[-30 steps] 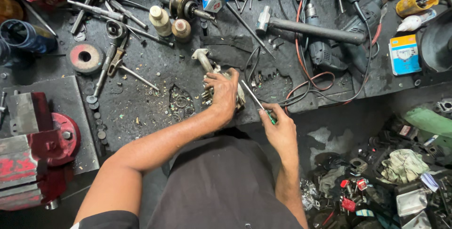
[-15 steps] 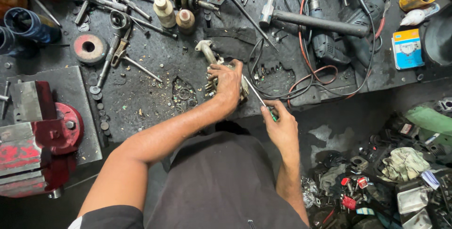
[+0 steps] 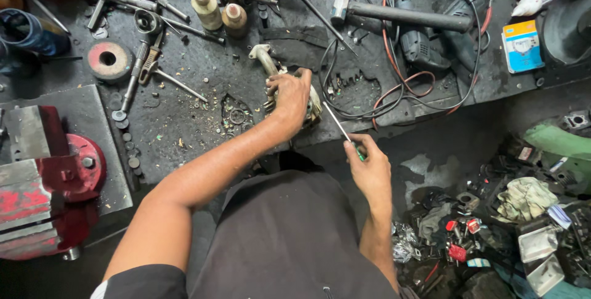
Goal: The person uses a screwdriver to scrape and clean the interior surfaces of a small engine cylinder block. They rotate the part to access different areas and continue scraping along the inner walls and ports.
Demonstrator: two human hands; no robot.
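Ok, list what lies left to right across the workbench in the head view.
Red bench vise → red-faced grinding disc → left hand gripping a dirty metal part → right hand holding a green-handled screwdriver → dark power drill → blue and orange box.

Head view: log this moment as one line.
left hand: pressing down metal part on workbench | right hand: holding green-handled screwdriver, tip toward part | nearby: red vise, hammer

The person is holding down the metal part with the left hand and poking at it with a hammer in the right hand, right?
Not quite. The left hand does hold down the metal part, but the right hand holds a thin screwdriver with a green handle, not a hammer. The hammer lies untouched further back on the bench, as the head view shows.
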